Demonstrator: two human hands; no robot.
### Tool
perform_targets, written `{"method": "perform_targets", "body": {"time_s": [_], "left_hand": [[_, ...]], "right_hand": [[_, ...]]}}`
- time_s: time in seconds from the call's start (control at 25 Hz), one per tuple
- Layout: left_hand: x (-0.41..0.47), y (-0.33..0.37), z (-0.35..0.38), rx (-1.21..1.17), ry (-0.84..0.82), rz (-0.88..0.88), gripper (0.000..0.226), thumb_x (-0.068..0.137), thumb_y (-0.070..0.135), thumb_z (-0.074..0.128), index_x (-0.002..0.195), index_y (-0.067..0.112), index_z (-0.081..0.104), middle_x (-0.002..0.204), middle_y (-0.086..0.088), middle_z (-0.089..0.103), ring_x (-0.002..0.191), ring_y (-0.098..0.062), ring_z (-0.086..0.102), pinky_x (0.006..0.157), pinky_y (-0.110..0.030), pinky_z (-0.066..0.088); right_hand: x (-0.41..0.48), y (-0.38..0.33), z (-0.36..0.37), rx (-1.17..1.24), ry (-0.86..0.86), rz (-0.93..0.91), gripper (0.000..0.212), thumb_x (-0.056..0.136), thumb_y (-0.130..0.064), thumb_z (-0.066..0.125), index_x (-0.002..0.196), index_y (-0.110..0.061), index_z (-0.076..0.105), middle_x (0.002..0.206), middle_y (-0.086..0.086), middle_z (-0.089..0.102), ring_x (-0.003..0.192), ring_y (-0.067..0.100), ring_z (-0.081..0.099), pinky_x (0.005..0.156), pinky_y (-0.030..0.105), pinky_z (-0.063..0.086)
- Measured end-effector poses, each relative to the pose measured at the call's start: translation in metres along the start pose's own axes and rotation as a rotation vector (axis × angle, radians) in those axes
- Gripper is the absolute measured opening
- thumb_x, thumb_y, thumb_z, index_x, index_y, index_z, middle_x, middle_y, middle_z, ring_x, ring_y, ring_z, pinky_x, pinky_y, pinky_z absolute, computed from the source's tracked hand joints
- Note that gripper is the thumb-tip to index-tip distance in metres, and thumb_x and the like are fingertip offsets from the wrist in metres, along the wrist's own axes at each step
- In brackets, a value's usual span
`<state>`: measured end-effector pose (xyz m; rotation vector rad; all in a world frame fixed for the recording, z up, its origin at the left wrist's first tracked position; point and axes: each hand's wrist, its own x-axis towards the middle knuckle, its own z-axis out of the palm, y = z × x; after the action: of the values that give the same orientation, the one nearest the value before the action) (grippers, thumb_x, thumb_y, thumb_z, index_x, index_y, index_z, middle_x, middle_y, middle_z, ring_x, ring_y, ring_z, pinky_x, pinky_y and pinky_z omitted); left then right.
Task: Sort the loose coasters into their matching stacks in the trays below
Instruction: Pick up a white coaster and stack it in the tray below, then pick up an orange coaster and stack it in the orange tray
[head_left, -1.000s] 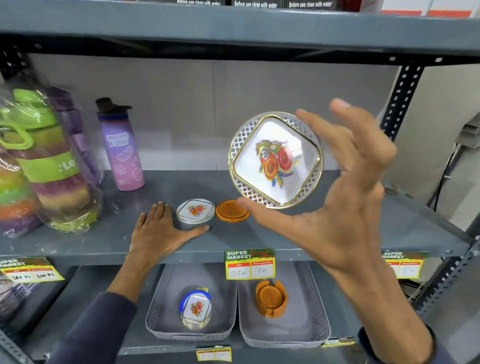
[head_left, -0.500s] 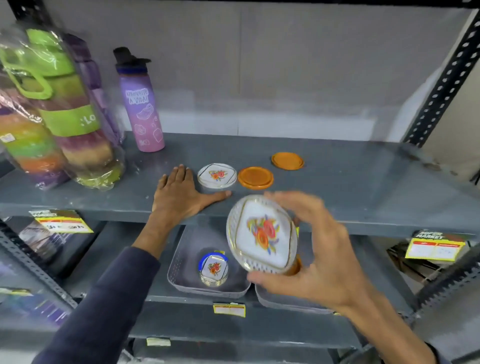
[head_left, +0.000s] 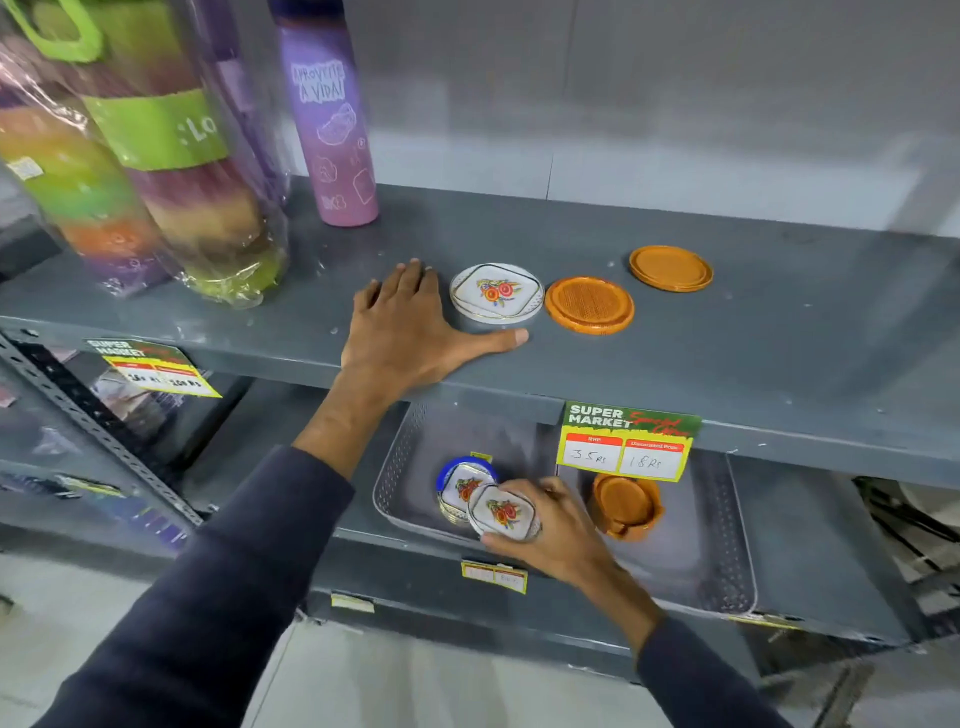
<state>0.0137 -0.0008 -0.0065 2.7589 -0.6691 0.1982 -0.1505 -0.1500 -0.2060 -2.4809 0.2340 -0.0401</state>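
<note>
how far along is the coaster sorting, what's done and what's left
Done: each tray below already holds a stack, floral in the left tray, orange in the right tray. In hand: the right hand holds a floral coaster just beside the floral stack, not yet set down. Left: one floral coaster and two orange coasters on the upper shelf, where the left hand rests.

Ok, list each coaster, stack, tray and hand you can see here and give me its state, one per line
Right hand: gripping floral coaster beside floral stack.
Left hand: flat on shelf, empty.
Loose floral coasters: on shelf, unsorted.
Two orange coasters: on shelf, unsorted.
Orange stack: in right tray.
Left tray: holds floral stack.
</note>
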Motion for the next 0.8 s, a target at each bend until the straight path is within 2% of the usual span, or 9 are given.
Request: {"method": "perform_targets", "body": {"time_s": [0.08,0.16,0.2,0.28,0.36,0.44,0.52,0.68,0.8], "left_hand": [[0.001,0.0,0.0,0.006,0.016,0.004,0.139,0.053,0.108,0.037,0.15,0.009,0.042,0.165,-0.007,0.036,0.152,-0.023,0.029,0.122,-0.045,0.018],[0.001,0.0,0.0,0.017,0.026,0.003,0.138,0.052,0.108,0.037,0.149,0.01,0.044,0.164,-0.007,0.037,0.152,-0.023,0.03,0.121,-0.045,0.019],[0.001,0.0,0.0,0.02,0.025,0.0,0.138,0.052,0.108,0.037,0.149,0.01,0.043,0.164,-0.006,0.037,0.152,-0.022,0.03,0.121,-0.044,0.019],[0.001,0.001,0.0,0.026,0.023,0.006,0.138,0.052,0.108,0.037,0.149,0.01,0.043,0.164,-0.006,0.037,0.152,-0.023,0.03,0.12,-0.044,0.019],[0.001,0.001,0.0,0.03,0.03,0.01,0.138,0.051,0.108,0.036,0.149,0.01,0.044,0.163,-0.005,0.038,0.151,-0.024,0.031,0.12,-0.045,0.021],[0.001,0.001,0.0,0.034,0.033,0.015,0.139,0.05,0.109,0.033,0.148,0.01,0.045,0.162,-0.005,0.039,0.15,-0.024,0.033,0.119,-0.046,0.022],[0.001,0.001,0.0,0.042,0.036,0.02,0.14,0.049,0.108,0.031,0.147,0.01,0.045,0.162,-0.006,0.039,0.149,-0.025,0.033,0.119,-0.046,0.023],[0.002,0.0,0.0,0.047,0.032,0.027,0.14,0.05,0.108,0.03,0.148,0.009,0.044,0.162,-0.006,0.039,0.149,-0.026,0.034,0.119,-0.048,0.023],[0.002,0.0,0.0,0.048,0.031,0.025,0.141,0.048,0.108,0.027,0.148,0.01,0.044,0.162,-0.006,0.04,0.149,-0.026,0.034,0.118,-0.048,0.023]], "right_hand": [[0.023,0.011,0.025,-0.051,-0.102,0.033,0.096,0.053,-0.099,0.044,0.128,-0.04,0.055,0.116,-0.001,0.053,0.11,0.018,0.058,0.094,0.021,0.049],[0.041,0.017,0.044,-0.101,-0.154,0.047,0.112,0.046,-0.103,0.025,0.132,-0.038,0.055,0.118,0.001,0.051,0.111,0.021,0.059,0.098,0.026,0.05],[0.049,0.017,0.048,-0.127,-0.157,0.047,0.113,0.047,-0.103,0.023,0.132,-0.037,0.056,0.118,0.002,0.051,0.111,0.022,0.059,0.099,0.026,0.049],[0.059,0.014,0.049,-0.172,-0.137,0.017,0.1,0.058,-0.099,0.036,0.131,-0.035,0.059,0.12,0.001,0.053,0.11,0.021,0.06,0.098,0.026,0.049],[0.065,0.012,0.052,-0.242,-0.122,-0.071,0.078,0.071,-0.083,0.057,0.129,-0.031,0.062,0.126,-0.001,0.059,0.115,0.02,0.058,0.102,0.03,0.049],[0.07,0.014,0.058,-0.322,-0.125,-0.158,0.072,0.074,-0.077,0.06,0.129,-0.03,0.063,0.135,-0.007,0.061,0.123,0.021,0.05,0.106,0.038,0.047],[0.074,0.018,0.063,-0.357,-0.157,-0.179,0.07,0.074,-0.076,0.061,0.129,-0.033,0.062,0.148,-0.01,0.049,0.132,0.022,0.04,0.109,0.042,0.042],[0.092,0.023,0.067,-0.331,-0.22,-0.185,0.068,0.073,-0.071,0.066,0.129,-0.032,0.059,0.167,-0.003,0.005,0.151,0.03,0.013,0.12,0.05,0.027],[0.106,0.019,0.064,-0.279,-0.309,-0.109,0.08,0.074,-0.064,0.073,0.142,-0.031,0.047,0.168,-0.001,0.002,0.153,0.029,0.009,0.123,0.047,0.021]]}}
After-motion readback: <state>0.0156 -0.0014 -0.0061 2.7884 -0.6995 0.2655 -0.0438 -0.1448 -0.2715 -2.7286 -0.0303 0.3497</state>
